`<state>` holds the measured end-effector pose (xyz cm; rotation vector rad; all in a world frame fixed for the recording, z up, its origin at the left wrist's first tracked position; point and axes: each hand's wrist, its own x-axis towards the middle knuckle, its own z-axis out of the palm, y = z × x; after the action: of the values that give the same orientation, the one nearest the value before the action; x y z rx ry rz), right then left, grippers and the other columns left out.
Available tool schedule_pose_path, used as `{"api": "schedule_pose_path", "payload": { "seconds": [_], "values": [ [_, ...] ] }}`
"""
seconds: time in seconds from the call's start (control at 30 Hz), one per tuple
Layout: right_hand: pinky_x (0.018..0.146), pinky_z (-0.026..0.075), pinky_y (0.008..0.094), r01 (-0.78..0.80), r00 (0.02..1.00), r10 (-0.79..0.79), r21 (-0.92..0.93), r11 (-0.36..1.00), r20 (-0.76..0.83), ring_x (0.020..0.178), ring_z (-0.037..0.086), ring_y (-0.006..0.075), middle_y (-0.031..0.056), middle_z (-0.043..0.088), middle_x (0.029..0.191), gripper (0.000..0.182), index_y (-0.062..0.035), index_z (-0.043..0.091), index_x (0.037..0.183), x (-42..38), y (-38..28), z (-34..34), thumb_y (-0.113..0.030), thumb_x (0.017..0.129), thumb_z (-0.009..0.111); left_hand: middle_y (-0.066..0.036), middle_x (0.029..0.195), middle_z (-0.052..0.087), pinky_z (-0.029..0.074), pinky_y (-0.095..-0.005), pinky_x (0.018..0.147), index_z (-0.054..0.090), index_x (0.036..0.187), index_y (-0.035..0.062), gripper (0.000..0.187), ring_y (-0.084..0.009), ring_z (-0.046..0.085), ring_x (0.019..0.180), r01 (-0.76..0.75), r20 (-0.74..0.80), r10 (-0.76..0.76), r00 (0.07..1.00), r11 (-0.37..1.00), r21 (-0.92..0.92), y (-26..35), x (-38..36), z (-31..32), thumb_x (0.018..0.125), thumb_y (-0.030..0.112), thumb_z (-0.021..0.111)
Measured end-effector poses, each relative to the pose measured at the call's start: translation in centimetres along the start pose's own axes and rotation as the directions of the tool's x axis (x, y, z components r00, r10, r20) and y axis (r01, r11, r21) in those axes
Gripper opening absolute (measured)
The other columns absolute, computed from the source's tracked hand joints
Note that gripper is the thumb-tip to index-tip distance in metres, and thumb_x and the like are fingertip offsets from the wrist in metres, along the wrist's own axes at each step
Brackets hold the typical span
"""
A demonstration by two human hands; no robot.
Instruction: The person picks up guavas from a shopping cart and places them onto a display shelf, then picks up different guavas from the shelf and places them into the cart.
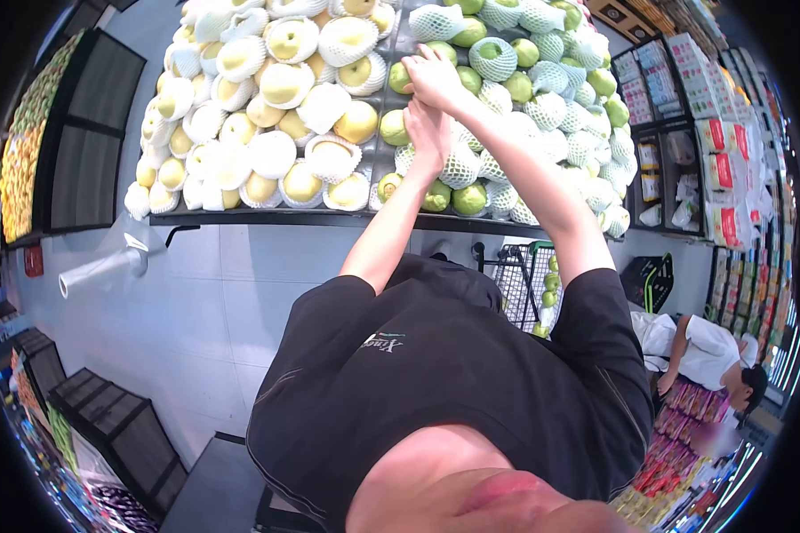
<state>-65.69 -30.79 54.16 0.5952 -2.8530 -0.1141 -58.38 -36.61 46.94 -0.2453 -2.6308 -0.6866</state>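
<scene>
My left hand [428, 135] and my right hand [434, 82] meet over the left part of a heap of green fruit that looks like guavas [470, 198], many in foam nets. My right hand lies just beyond the left, partly overlapping it. Its bent fingers are beside a bare green fruit [401, 78]. The fingers of my left hand are bent in close under the right hand, near another bare green fruit [394, 128]. Both hands look closed; what they hold, if anything, is hidden.
Left of a dark divider [382, 105] lie yellow pears [286, 83] in white foam nets. A shopping cart [517, 282] with several green fruits stands below the display edge. A plastic bag roll [107, 269] hangs at left. Another person [702, 351] stands at right near shelves.
</scene>
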Motion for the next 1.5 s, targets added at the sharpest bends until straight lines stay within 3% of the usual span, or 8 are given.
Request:
{"api": "schedule_pose_path", "payload": {
  "seconds": [0.13, 0.23, 0.63, 0.9, 1.0, 1.23, 1.4, 1.5],
  "values": [
    [0.106, 0.039, 0.0453, -0.081, 0.977, 0.084, 0.025, 0.996, -0.194, 0.125, 0.052, 0.0327, 0.0126, 0.065, 0.111, 0.050, -0.0044, 0.060, 0.116, -1.0, -2.2, 0.2, -0.020, 0.073, 0.079, -0.017, 0.121, 0.057, 0.035, -0.0414, 0.098, 0.053, 0.127, 0.0001, 0.040, -0.0286, 0.050, 0.115, 0.013, -0.037, -0.027, 0.999, 0.940, -0.340, -0.5, -1.3, 0.0, 0.093, 0.020, 0.058],
    [0.103, 0.039, 0.0451, -0.124, 0.969, 0.118, -0.014, 0.992, -0.217, 0.121, 0.053, 0.0330, 0.0121, 0.064, 0.108, 0.046, -0.0051, 0.060, 0.113, -1.2, -3.3, -0.5, -0.022, 0.074, 0.078, -0.016, 0.128, 0.055, 0.034, -0.0424, 0.099, 0.050, 0.132, 0.0009, 0.044, -0.0291, 0.048, 0.122, -0.108, -0.159, 0.109, 0.981, 0.994, 0.013, -0.7, -1.9, -0.8, 0.095, 0.024, 0.056],
    [0.099, 0.038, 0.0473, -0.138, 0.966, 0.155, 0.097, 0.986, -0.206, 0.118, 0.053, 0.0337, 0.0125, 0.065, 0.109, 0.047, -0.0064, 0.061, 0.117, -1.0, -2.9, 0.3, -0.020, 0.074, 0.077, -0.013, 0.115, 0.063, 0.036, -0.0431, 0.096, 0.062, 0.119, 0.0013, 0.038, -0.0281, 0.051, 0.110, -0.062, -0.055, 0.069, 0.996, 0.990, 0.129, -0.8, -1.7, -1.3, 0.089, 0.023, 0.059],
    [0.111, 0.040, 0.0437, -0.125, 0.866, 0.416, 0.687, 0.716, -0.276, 0.127, 0.054, 0.0342, 0.0142, 0.065, 0.123, 0.034, -0.0073, 0.066, 0.122, -14.5, -2.2, -7.5, -0.017, 0.090, 0.072, -0.014, 0.122, 0.061, 0.037, -0.0451, 0.100, 0.067, 0.117, 0.0061, 0.031, -0.0314, 0.050, 0.122, -0.169, -0.154, 0.140, 0.978, 0.966, -0.197, -2.4, -3.3, -7.7, 0.089, 0.018, 0.064],
    [0.101, 0.046, 0.0356, -0.381, 0.677, 0.736, 0.841, 0.383, -0.029, 0.116, 0.062, 0.0229, 0.0137, 0.068, 0.121, 0.027, -0.0017, 0.065, 0.122, -26.7, -0.8, -6.6, -0.014, 0.098, 0.065, -0.008, 0.094, 0.072, 0.043, -0.0416, 0.092, 0.074, 0.084, 0.0070, 0.019, -0.0246, 0.064, 0.100, 0.142, 0.278, 0.054, 0.959, 0.758, -0.637, -4.1, -7.0, -12.4, 0.087, 0.026, 0.073],
    [0.072, 0.048, 0.0253, -0.397, -0.155, 0.935, 0.847, -0.354, 0.318, 0.083, 0.061, 0.0088, 0.0052, 0.066, 0.099, 0.027, -0.0019, 0.060, 0.124, -53.7, -4.5, 4.0, -0.022, 0.107, 0.052, -0.003, 0.076, 0.073, 0.052, -0.0291, 0.068, 0.079, 0.091, 0.0025, 0.014, -0.0062, 0.064, 0.072, 0.678, 0.836, 0.097, 0.541, 0.538, -0.501, -6.4, -14.6, -15.5, 0.088, 0.016, 0.076],
    [0.117, 0.032, 0.0472, -0.989, -0.085, 0.908, 0.077, -0.127, 0.409, 0.136, 0.045, 0.0441, 0.0317, 0.048, 0.145, 0.073, 0.0091, 0.039, 0.148, -67.3, -13.1, 12.1, -0.045, 0.100, 0.053, -0.017, 0.061, 0.060, 0.048, -0.0432, 0.059, 0.066, 0.066, 0.0012, 0.043, -0.0349, 0.061, 0.060, -0.074, 0.656, 0.633, 0.410, 0.741, -0.668, -3.5, -13.7, -11.1, 0.092, 0.035, 0.070],
    [0.120, 0.026, 0.0490, -0.952, -0.287, 0.707, -0.276, -0.135, 0.646, 0.147, 0.029, 0.0402, 0.0257, 0.048, 0.148, 0.073, -0.0051, 0.042, 0.151, -68.7, -16.1, 11.7, -0.049, 0.094, 0.055, -0.019, 0.064, 0.063, 0.050, -0.0485, 0.064, 0.069, 0.069, 0.0016, 0.049, -0.0395, 0.064, 0.066, -0.208, 0.609, 0.712, 0.350, 0.693, -0.690, 0.5, -12.5, -9.2, 0.100, 0.037, 0.053]
  ]
}}
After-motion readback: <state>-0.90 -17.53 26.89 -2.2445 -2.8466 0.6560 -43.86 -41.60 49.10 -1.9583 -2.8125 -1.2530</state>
